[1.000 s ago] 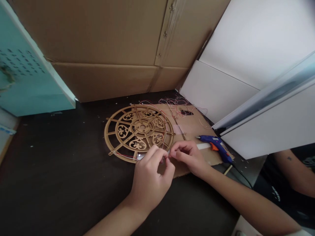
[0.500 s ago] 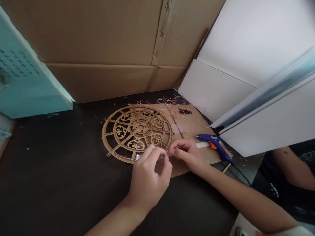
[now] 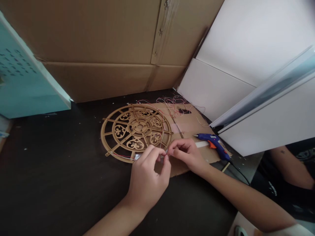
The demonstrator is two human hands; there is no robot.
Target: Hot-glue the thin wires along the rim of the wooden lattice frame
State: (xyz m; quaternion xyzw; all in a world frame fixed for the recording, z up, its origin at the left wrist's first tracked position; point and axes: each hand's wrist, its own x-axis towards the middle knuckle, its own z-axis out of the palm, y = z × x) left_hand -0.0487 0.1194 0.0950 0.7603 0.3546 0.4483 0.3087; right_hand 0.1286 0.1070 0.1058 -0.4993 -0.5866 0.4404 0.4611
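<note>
My left hand (image 3: 147,177) and my right hand (image 3: 187,154) meet at the fingertips, and both pinch a thin wire (image 3: 162,141) at the lower edge of a round laser-cut wooden wheel (image 3: 140,127). The wheel has scrollwork openings and lies flat on a cardboard sheet (image 3: 192,123), its rim just past my left fingers. A red wire (image 3: 121,156) runs along the wheel's lower rim. Tangled thin wires (image 3: 169,105) lie behind the wheel. A blue and orange glue gun (image 3: 214,142) rests to the right of my right hand, with a white glue stick (image 3: 201,144) beside it.
The work lies on a dark tabletop (image 3: 49,170) scattered with small scraps. A cardboard box wall (image 3: 98,32) stands behind it, a teal board (image 3: 24,82) at left, white panels (image 3: 261,111) at right. Another person's arm (image 3: 290,167) is at lower right.
The whole view has shifted slightly left and up. My hands stay together at the wire, with no visible change in their grip.
</note>
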